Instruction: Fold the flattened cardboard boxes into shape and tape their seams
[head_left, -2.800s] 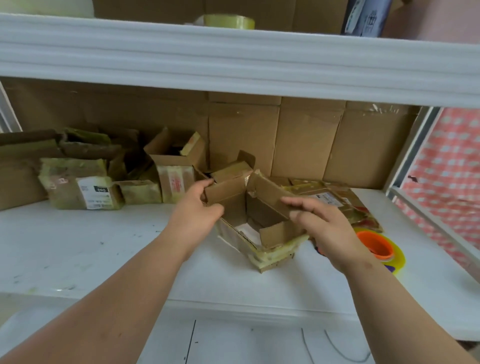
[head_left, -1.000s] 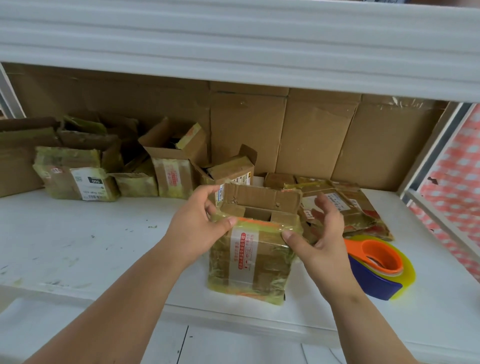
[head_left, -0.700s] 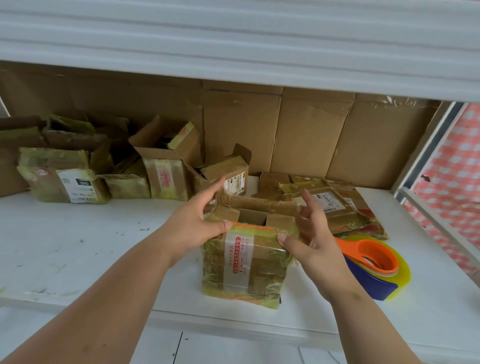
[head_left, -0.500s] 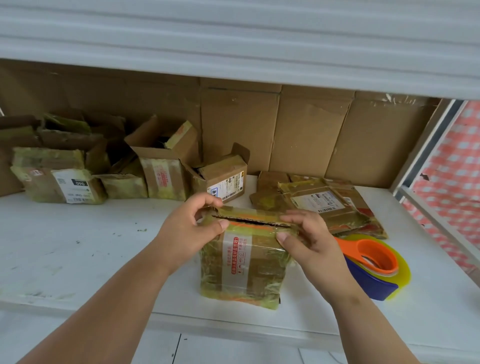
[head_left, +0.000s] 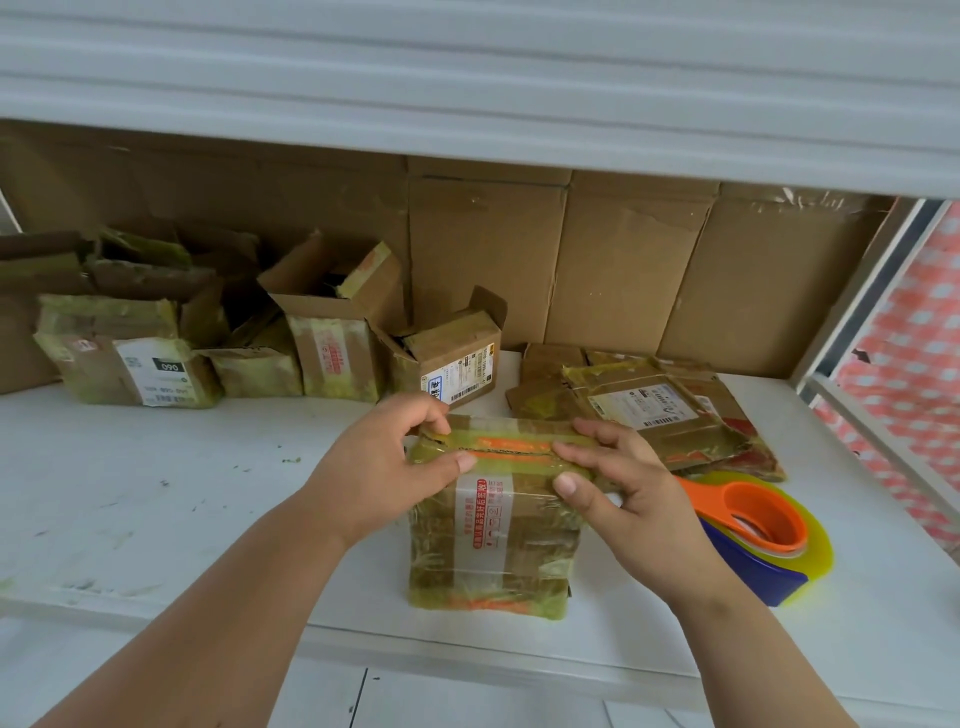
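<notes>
Left hand (head_left: 382, 465) and right hand (head_left: 618, 483) grasp the rectangular cardboard box (head_left: 491, 535), flaps closed. Glossy yellowed tape wraps it. Its white label carries red print, unreadable.

packing station: reused boxes (head_left: 332, 332), tape dispenser (head_left: 753, 530).

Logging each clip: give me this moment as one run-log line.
step: top flaps held closed | left hand: grips box top | right hand: grips box top | top seam: no fresh tape | tape dispenser: untouched on shelf
</notes>
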